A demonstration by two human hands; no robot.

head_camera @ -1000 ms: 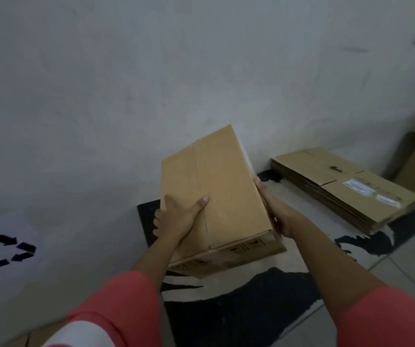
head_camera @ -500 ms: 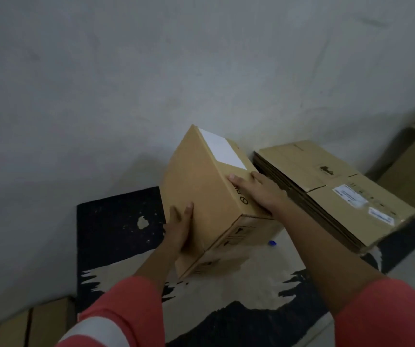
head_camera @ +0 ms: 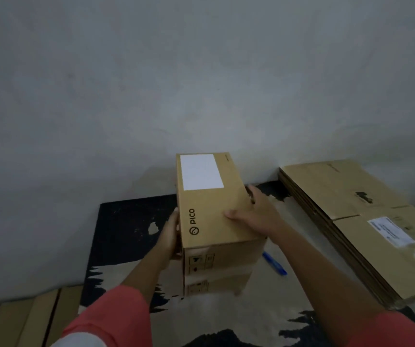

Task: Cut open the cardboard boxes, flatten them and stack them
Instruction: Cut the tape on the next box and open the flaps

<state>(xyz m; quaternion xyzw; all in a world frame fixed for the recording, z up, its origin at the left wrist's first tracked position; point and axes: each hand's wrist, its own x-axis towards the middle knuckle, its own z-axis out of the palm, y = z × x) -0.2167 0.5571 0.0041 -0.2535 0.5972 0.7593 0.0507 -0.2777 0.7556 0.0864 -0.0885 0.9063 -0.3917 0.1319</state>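
Note:
A closed brown cardboard box [head_camera: 214,216] marked PICO, with a white label on top, is held level between both hands just above a black and beige rug [head_camera: 131,221]. My left hand [head_camera: 171,234] presses flat against the box's left side. My right hand [head_camera: 254,214] lies over the top right edge, thumb on top. A stack of flattened cardboard boxes [head_camera: 356,221] lies on the floor to the right. A blue cutter or pen [head_camera: 275,265] lies on the rug just right of the box; which one is unclear.
A plain grey-white wall [head_camera: 201,83] rises right behind the box. More brown boxes [head_camera: 21,319] stand side by side at the lower left edge.
The box has been turned so its labelled PICO face is up and level, and it has come lower toward the rug. My right hand now rests on top.

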